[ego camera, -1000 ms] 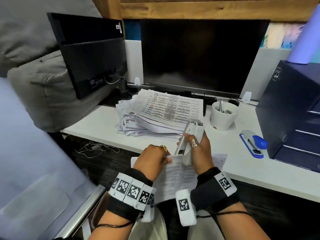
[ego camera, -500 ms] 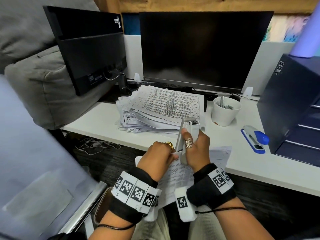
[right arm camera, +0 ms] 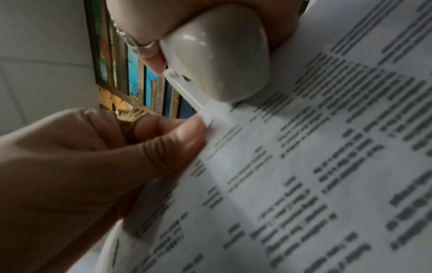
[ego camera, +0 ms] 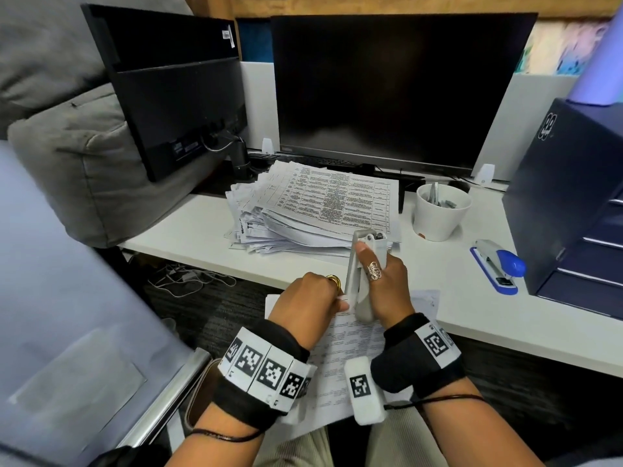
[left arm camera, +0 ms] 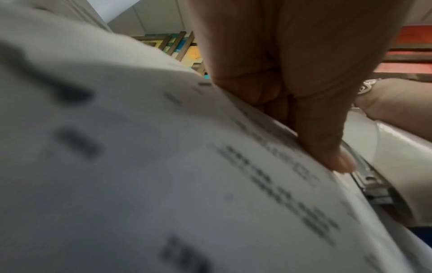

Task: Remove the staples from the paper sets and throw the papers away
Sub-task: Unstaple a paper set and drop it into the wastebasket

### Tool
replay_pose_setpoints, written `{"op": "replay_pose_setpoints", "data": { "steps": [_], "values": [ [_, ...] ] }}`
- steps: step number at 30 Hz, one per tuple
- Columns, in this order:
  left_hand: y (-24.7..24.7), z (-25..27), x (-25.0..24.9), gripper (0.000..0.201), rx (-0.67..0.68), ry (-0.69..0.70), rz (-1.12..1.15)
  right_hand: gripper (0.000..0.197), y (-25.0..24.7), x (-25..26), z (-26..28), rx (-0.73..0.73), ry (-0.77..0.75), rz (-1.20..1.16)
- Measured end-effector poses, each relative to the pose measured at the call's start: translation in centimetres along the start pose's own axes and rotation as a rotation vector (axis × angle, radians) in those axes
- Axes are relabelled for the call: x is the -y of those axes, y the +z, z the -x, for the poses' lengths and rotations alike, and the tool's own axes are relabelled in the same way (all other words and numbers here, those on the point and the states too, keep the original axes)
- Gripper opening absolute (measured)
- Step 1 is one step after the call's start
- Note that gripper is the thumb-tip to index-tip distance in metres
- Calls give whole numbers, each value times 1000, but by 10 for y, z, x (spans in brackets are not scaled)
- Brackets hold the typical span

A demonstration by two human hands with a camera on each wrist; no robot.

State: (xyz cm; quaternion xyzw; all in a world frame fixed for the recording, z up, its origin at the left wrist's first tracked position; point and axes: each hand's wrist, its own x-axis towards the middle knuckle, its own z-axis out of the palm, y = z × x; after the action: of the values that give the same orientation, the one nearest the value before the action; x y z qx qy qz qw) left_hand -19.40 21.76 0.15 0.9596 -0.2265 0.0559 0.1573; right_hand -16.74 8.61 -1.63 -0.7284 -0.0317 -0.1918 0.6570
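A printed paper set [ego camera: 340, 348] lies over my lap, below the desk edge. My left hand [ego camera: 317, 298] pinches its top left corner between thumb and fingers, seen close in the right wrist view [right arm camera: 182, 136]. My right hand [ego camera: 387, 281] grips a white staple tool [ego camera: 362, 271] held nearly upright. The tool's rounded end [right arm camera: 217, 55] and thin metal tongue sit on the paper's corner [right arm camera: 217, 114], right beside my left thumb. The left wrist view shows blurred print on the sheet [left arm camera: 163, 166] and my fingers [left arm camera: 322, 144] against its edge. No staple is plainly visible.
A thick stack of printed papers [ego camera: 317, 210] lies on the white desk [ego camera: 188, 234] before a dark monitor [ego camera: 397, 89]. A white cup [ego camera: 440, 210], a blue stapler [ego camera: 497, 266] and a dark blue drawer unit [ego camera: 580, 197] stand right. A second monitor [ego camera: 175, 89] stands left.
Both hands keep their hold at the paper's corner. The tool has tipped slightly more upright, and the head view has shifted a little.
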Motion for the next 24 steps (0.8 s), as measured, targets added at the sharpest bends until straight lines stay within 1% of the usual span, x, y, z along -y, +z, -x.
{"op": "replay_pose_setpoints", "data": {
  "steps": [2,3,7,10,12,17,21,24],
  "values": [
    [0,-1,0,29,19,8,-13,30,-3,-3,0,23,78,-34],
    [1,-2,0,29,31,10,-13,31,-5,-3,0,27,91,-34],
    [5,-4,-1,27,83,-29,56,35,-7,-3,0,9,113,-42],
    [8,-4,-1,26,106,-49,95,34,-7,-6,-2,-28,140,-56],
    [8,-4,-1,29,116,-53,87,41,-7,-9,-2,-44,145,-55],
    [9,-5,0,33,140,-58,59,51,-5,-7,0,-49,147,-64],
    [12,-5,0,31,146,-47,70,60,-3,-7,1,-75,100,-49],
    [14,-4,0,29,139,-34,55,58,0,-3,3,-76,59,-38]
  ]
}}
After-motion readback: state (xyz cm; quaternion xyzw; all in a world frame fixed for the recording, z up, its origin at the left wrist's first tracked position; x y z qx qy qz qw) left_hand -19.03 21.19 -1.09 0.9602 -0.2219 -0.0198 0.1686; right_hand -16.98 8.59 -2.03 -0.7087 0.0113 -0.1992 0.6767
